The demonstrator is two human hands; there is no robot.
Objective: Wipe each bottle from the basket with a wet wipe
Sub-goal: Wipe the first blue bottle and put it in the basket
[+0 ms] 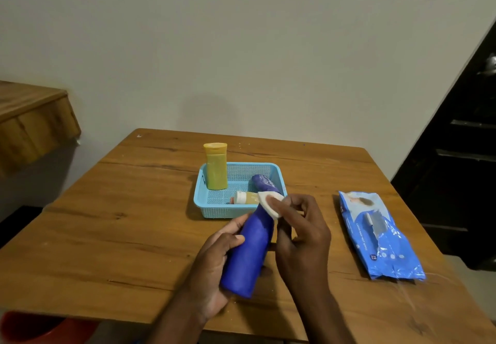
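Note:
A tall blue bottle (248,252) is tilted above the wooden table (120,225), and my left hand (214,260) grips its lower body. My right hand (300,231) pinches a folded white wet wipe (269,204) against the bottle's top end. Behind them a light blue basket (212,204) holds a yellow bottle (216,166) standing upright, a purple bottle (264,182) lying tilted, and a small bottle with a white cap (245,198) lying flat.
A blue pack of wet wipes (381,236) lies on the table to the right. A dark door (461,155) stands at the far right. A wooden ledge (32,123) juts out at the left, and something red (29,327) sits below the table's front edge.

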